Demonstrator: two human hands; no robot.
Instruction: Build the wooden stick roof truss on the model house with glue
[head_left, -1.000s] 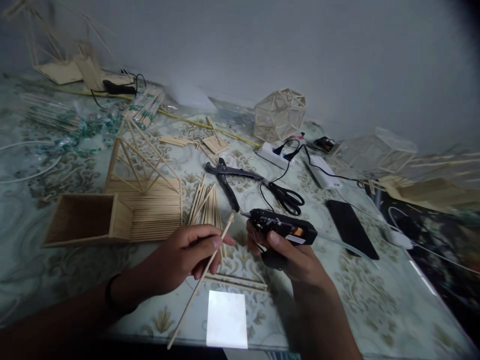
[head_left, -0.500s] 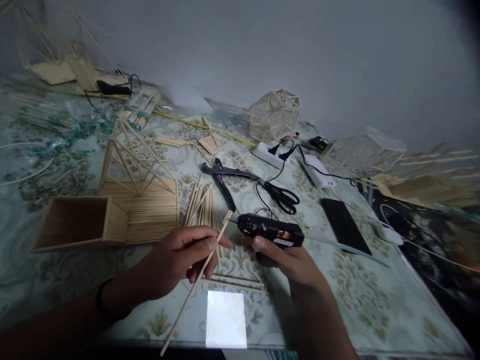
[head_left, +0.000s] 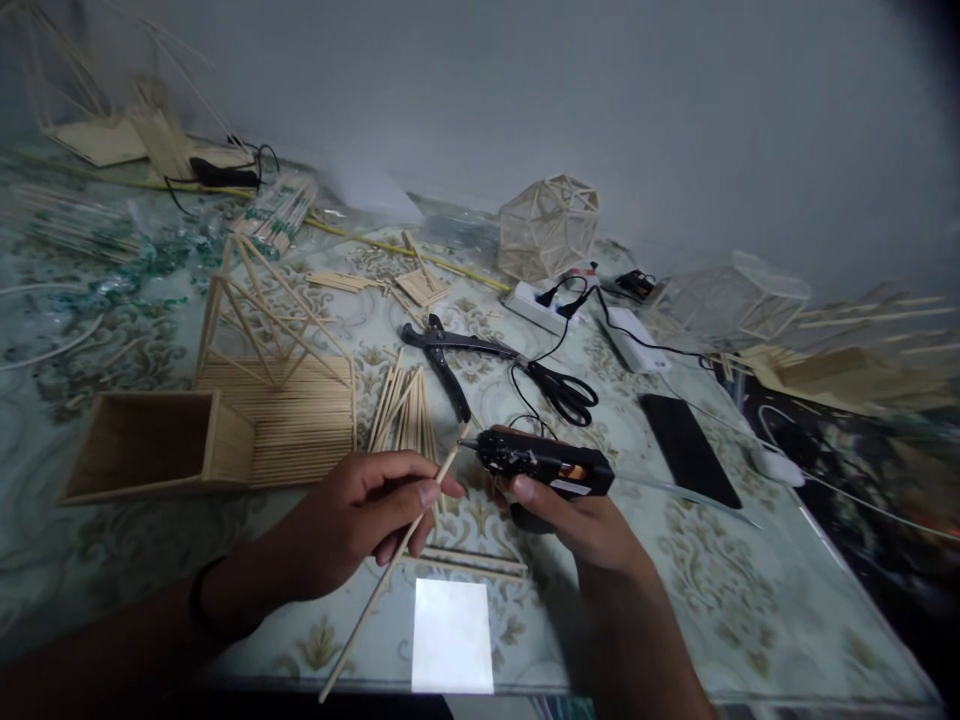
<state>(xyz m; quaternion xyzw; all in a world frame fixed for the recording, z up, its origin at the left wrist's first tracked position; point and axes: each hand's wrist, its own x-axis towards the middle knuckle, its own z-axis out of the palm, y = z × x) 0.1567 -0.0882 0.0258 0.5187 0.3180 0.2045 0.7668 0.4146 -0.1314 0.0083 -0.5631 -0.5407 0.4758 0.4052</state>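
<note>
My left hand (head_left: 352,520) pinches a long thin wooden stick (head_left: 390,575), tilted so its upper tip points up and right. My right hand (head_left: 581,520) grips a black hot glue gun (head_left: 547,465), its nozzle touching or almost touching the stick's upper tip. A pile of loose sticks (head_left: 405,415) lies just beyond my left hand. A wooden stick structure (head_left: 262,390) with an open box and a triangular frame stands to the left. A few glued sticks (head_left: 472,562) lie flat below my hands.
Black pliers (head_left: 442,350) and scissors (head_left: 559,390) lie behind the glue gun. A power strip (head_left: 536,305), a white adapter (head_left: 634,340), a dark phone (head_left: 686,450) and a stick sphere (head_left: 547,228) sit further back. A white card (head_left: 452,635) lies at the front edge.
The view shifted slightly. The glue gun nozzle has come a little closer to the stick's tip. Both hands keep their hold.
</note>
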